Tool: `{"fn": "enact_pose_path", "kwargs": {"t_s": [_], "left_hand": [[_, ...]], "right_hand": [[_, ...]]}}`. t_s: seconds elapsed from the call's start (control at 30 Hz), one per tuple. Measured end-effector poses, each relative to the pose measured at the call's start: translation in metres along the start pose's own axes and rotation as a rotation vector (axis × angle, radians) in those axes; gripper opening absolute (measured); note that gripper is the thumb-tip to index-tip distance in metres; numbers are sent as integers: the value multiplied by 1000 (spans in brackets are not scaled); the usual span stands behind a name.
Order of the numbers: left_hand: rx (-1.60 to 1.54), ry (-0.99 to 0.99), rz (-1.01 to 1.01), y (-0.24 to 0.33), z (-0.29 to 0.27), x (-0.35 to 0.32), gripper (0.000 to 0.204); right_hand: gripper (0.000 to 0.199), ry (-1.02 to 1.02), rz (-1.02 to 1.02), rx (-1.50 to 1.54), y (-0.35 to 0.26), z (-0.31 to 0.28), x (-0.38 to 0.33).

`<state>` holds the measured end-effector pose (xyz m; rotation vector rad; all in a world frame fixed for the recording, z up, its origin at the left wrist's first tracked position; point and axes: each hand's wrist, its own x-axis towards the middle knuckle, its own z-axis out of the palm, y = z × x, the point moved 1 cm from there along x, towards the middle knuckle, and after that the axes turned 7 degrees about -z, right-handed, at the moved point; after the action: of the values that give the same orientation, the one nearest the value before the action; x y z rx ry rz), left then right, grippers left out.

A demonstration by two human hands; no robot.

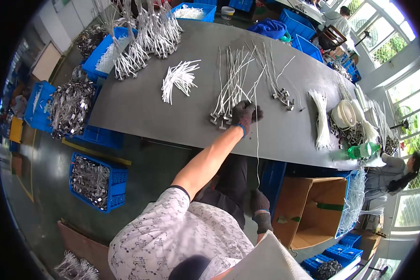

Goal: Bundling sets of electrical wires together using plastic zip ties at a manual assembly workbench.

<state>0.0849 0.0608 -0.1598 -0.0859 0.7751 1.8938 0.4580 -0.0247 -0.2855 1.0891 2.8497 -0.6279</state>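
Observation:
My left hand [244, 113], in a dark glove, is closed near the front of the grey table [182, 119]. A thin pale wire [257, 154] runs from it over the table edge down to my right hand [260, 203]. That hand, also gloved, is low beside my body with its fingers closed at the wire's end. Beside my left hand lies a spread of wires with white sleeves [233, 81], their dark metal end pieces [221, 122] toward me. A smaller group of wires with metal ends [283, 97] lies to the right.
White sleeves [179, 79] lie in a pile on the left of the table; tied wire bundles [144, 42] stand behind. On the right are long white strands [320, 119], a white tub [344, 114] and a green bottle [363, 150]. A cardboard box [291, 210] stands below the edge.

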Motion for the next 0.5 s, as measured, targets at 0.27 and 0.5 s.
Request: {"fn": "enact_pose_path", "kwargs": {"t_s": [0.27,0.5], "left_hand": [[341,95,450,27,3,-25,10],[841,58,261,-8,-31,-19,21]], "right_hand": [[19,-233,246,-81,25,15,-35],[25,32,116,256,5,1,-6]]}}
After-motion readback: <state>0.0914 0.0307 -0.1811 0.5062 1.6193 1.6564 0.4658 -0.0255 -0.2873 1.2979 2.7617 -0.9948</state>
